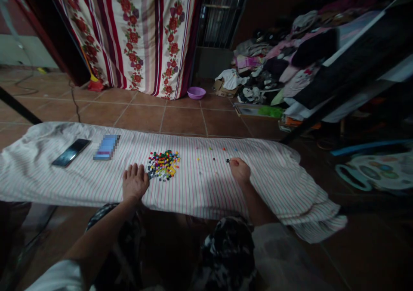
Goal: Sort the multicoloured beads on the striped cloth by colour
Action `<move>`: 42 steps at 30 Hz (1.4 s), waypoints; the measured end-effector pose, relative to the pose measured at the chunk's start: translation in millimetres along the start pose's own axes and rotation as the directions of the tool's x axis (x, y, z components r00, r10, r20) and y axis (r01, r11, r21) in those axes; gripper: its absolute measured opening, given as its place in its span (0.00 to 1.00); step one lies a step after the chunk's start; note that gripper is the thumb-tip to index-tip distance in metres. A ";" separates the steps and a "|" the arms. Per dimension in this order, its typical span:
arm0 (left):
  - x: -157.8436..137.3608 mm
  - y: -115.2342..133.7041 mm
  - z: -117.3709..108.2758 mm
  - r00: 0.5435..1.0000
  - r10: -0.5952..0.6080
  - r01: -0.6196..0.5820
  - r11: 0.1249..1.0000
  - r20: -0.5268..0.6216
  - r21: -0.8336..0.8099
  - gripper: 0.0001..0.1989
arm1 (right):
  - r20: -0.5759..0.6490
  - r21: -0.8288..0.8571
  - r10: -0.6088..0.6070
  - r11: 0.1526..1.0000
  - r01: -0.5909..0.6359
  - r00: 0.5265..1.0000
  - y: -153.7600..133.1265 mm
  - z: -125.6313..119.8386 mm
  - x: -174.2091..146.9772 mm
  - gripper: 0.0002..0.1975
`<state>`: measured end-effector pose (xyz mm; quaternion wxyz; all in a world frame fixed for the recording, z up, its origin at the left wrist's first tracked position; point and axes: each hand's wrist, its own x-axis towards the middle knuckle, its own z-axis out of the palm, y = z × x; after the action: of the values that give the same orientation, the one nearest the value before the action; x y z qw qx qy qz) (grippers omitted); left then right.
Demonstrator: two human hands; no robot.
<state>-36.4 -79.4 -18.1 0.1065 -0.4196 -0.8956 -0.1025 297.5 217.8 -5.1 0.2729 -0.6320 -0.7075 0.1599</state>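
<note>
A pile of small bead-like pieces (pixel 164 164) in many colours lies on the striped cloth (pixel 183 196). My left hand (pixel 134 181) rests flat with its fingers out, just left of the pile and close to its dark pieces. My right hand (pixel 240 170) is closed in a pinch over the cloth, farther right. At its fingertips shows a small dark piece (pixel 227 160). Several single pieces lie spread out between the pile and my right hand, among them a yellow piece (pixel 198 159), a dark red piece (pixel 213 159) and an orange piece (pixel 224 149).
A dark phone (pixel 71 152) and a second phone with a lit, blurred screen (pixel 107 147) lie on the cloth at left. Beyond are a floral curtain (pixel 135 37), a purple basin (pixel 196 93) and heaped clothes (pixel 274 63). A pale plastic item (pixel 380 170) stands at right.
</note>
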 end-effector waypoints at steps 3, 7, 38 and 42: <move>0.5 -0.2 0.7 1.000 0.004 -0.004 1.000 0.008 0.015 0.26 | 0.036 0.028 -0.025 0.999 0.024 0.999 -21.1 -0.9 -6.9 0.10; 0.9 -0.1 0.6 1.000 0.005 -0.005 1.000 0.011 0.016 0.27 | 0.174 0.096 -0.107 0.991 0.091 0.979 -62.7 5.4 -24.0 0.09; 0.8 2.7 -0.4 1.000 -0.005 0.004 1.000 -0.008 -0.023 0.26 | 0.557 0.084 -0.668 0.637 0.766 0.494 -207.7 99.2 -124.9 0.30; 0.8 3.5 -1.9 1.000 -0.012 0.012 0.999 0.001 -0.042 0.26 | 0.546 0.115 -0.719 0.572 0.812 0.429 -197.8 90.6 -138.3 0.30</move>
<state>-34.0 -77.2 -15.7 0.0967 -0.4164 -0.8958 -0.1219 91.8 63.1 9.9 0.0519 -0.1876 -0.9724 0.1285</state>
